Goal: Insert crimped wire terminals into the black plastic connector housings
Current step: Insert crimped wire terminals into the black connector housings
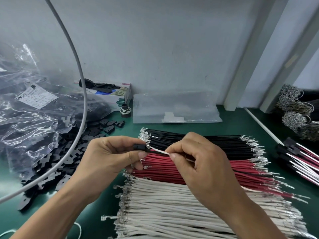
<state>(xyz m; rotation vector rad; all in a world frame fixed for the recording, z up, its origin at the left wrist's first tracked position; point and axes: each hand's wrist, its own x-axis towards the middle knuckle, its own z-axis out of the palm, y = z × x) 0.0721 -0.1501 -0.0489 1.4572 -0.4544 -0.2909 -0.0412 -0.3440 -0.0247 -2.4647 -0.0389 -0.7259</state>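
Three rows of cut wires lie side by side on the green tabletop (233,121): black wires (198,144) farthest from the person, red wires (181,171) in the middle, white wires (172,209) nearest, all with metal crimped terminals at both ends. Above the red wires, the left hand (110,156) has its grip closed on a black connector housing (139,147), pinched between thumb and fingers. The right hand (202,163) pinches a single white wire (161,151) between thumb and forefinger, its grip closed on it; the wire's terminal end meets the housing's opening, though how far it sits inside cannot be told. Left of the wire rows, loose black housings (69,152) spill in a pile from a clear plastic bag (31,109). A grey cable (81,80) arcs over that pile. Beyond the black wires lies a flat clear bag (176,107), with an open cardboard box (119,95) to its left. Right of the wire rows lie finished harnesses (300,161) with housings fitted.
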